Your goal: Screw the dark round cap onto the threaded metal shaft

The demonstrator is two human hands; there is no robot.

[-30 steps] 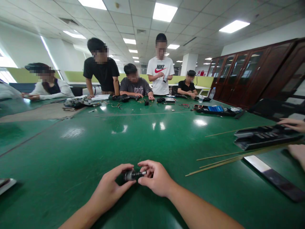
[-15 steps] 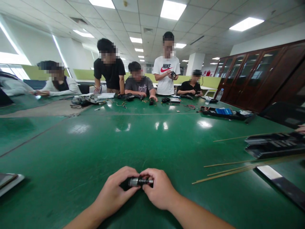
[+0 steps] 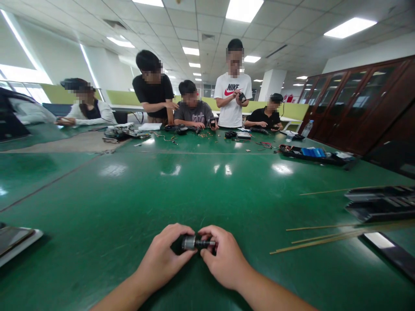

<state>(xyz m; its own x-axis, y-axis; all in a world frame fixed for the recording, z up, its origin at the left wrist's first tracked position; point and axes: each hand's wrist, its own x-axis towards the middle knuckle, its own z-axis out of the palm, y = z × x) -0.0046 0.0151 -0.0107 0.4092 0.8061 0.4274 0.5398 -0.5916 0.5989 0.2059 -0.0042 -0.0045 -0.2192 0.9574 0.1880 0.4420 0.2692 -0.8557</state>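
A small cylindrical metal part (image 3: 189, 242), silver on the left with a thinner black and silver shaft on the right, lies level between my two hands. My left hand (image 3: 168, 250) curls round its thicker silver end, thumb below and fingers above. At the shaft end, my right hand (image 3: 222, 257) grips with thumb and fingertips. Both hands are low over the green table (image 3: 181, 194), near its front edge. Fingers partly hide each end of the part.
Thin brass-coloured rods (image 3: 311, 244), black metal profiles (image 3: 382, 203) and a dark flat bar (image 3: 392, 255) lie at the right. A white tray-like object (image 3: 24, 244) is at the left. Across the table, several people work beside parts and a black tray (image 3: 324, 157).
The view has shifted slightly left, so most things appear further right. More of the silver end shows between my hands. Across the table, the standing person in black has stretched out a hand.
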